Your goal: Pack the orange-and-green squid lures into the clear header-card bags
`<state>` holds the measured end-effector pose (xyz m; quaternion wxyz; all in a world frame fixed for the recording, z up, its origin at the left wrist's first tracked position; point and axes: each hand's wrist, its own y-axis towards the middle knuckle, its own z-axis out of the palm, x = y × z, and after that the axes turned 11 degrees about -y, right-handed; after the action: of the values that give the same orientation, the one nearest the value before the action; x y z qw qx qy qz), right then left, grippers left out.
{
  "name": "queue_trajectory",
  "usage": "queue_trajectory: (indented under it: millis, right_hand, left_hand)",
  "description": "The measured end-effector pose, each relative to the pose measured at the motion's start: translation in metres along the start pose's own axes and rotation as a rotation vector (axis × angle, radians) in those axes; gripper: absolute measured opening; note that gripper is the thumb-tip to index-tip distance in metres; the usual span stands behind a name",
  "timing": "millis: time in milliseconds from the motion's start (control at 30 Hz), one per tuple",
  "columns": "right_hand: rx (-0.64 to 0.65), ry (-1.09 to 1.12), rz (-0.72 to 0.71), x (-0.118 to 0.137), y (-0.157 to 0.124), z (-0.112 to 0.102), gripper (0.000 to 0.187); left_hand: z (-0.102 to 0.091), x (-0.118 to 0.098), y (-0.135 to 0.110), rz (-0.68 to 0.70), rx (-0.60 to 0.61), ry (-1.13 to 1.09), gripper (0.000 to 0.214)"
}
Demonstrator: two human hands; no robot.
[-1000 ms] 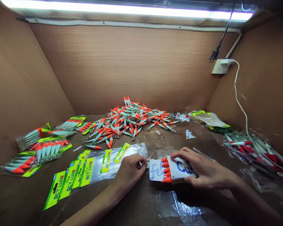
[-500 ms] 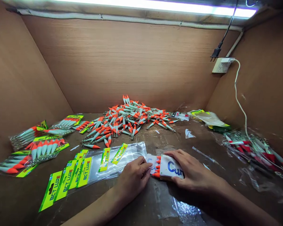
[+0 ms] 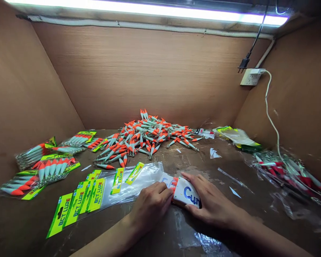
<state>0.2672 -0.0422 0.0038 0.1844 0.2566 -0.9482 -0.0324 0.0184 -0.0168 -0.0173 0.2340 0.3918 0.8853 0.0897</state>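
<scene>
The white block (image 3: pixel 186 191) looks smooth, the bags (image 3: pixel 148 174) glossy plastic, the tabletop (image 3: pixel 191 159) scuffed.

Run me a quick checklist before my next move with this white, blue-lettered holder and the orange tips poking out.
1. Right hand gripping the white, flat, blue-lettered holder: ok, held by its far and near edges.
2. Left hand at the end with the bright-orange pointed tips: ok, close beside them.
3. Every tip visible: cannot tell, the left hand may hide some.
4. Clear plastic bags with yellow-and-green headers nearby: ok, left of the left hand.
5. Dark brown tabletop free of scraps: not ok, a white triangular scrap lies beyond the right hand.
</scene>
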Motion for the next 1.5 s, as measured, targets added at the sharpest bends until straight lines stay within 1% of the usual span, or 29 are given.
queue_trajectory:
  millis: [133,200,333,433,567,633,667,733,767,800,833,900,967,1067,1200,1367,1500]
  right_hand:
    - [-0.028,-0.005,-0.088,0.003,0.002,0.001,0.085]
    - [-0.043,-0.008,-0.097,0.003,0.002,0.001,0.086]
    - [-0.051,-0.018,-0.1,0.002,0.003,0.005,0.09]
    - [-0.049,-0.028,-0.099,0.003,0.004,0.007,0.09]
    - [-0.023,-0.044,-0.1,0.006,0.007,0.006,0.087]
    - [0.006,-0.061,-0.098,0.007,0.007,0.005,0.077]
    - [0.019,-0.066,-0.096,0.006,0.008,0.004,0.071]
    - [0.04,-0.062,-0.093,0.003,0.007,0.004,0.061]
    - [0.046,-0.053,-0.09,0.001,0.007,0.004,0.059]
    - [0.049,-0.039,-0.085,-0.002,0.006,0.004,0.059]
    - [0.051,-0.023,-0.08,-0.004,0.006,0.004,0.059]
    - [0.047,0.004,-0.071,-0.008,0.006,0.006,0.059]
    - [0.028,0.022,-0.062,-0.011,0.006,0.007,0.057]
    - [0.006,0.043,-0.064,-0.013,0.008,0.007,0.056]
    - [0.051,0.079,-0.06,-0.02,0.008,0.0,0.061]
    - [0.052,0.155,0.017,-0.027,0.006,-0.007,0.062]
    - [0.053,0.21,0.058,-0.025,0.009,-0.008,0.065]
  left_hand:
    - [0.002,0.0,0.001,-0.082,-0.082,-0.133,0.014]
    - [0.001,0.001,0.002,-0.104,-0.122,-0.169,0.014]
    - [0.0,-0.001,0.003,-0.161,-0.164,-0.213,0.01]
    - [0.0,-0.005,0.002,-0.145,-0.161,-0.202,0.01]
    - [-0.002,-0.014,0.002,0.01,-0.059,-0.127,0.017]
    - [-0.008,-0.012,0.004,0.051,-0.016,-0.186,0.016]
    - [-0.012,-0.008,0.005,0.042,-0.006,-0.233,0.02]
    - [-0.023,0.007,0.006,-0.028,0.019,-0.294,0.041]
    - [-0.028,0.017,0.005,-0.083,0.038,-0.281,0.051]
    - [-0.032,0.027,0.003,-0.148,0.087,-0.242,0.062]
    - [-0.035,0.037,0.001,-0.212,0.158,-0.2,0.067]
    - [-0.037,0.052,-0.005,-0.293,0.293,-0.137,0.07]
    - [-0.036,0.056,-0.01,-0.324,0.359,-0.1,0.071]
    - [-0.031,0.049,-0.013,-0.326,0.366,-0.085,0.072]
    - [-0.028,0.04,-0.013,-0.318,0.338,-0.093,0.07]
    - [-0.028,0.042,-0.013,-0.326,0.342,-0.102,0.068]
    - [-0.028,0.041,-0.013,-0.33,0.331,-0.105,0.067]
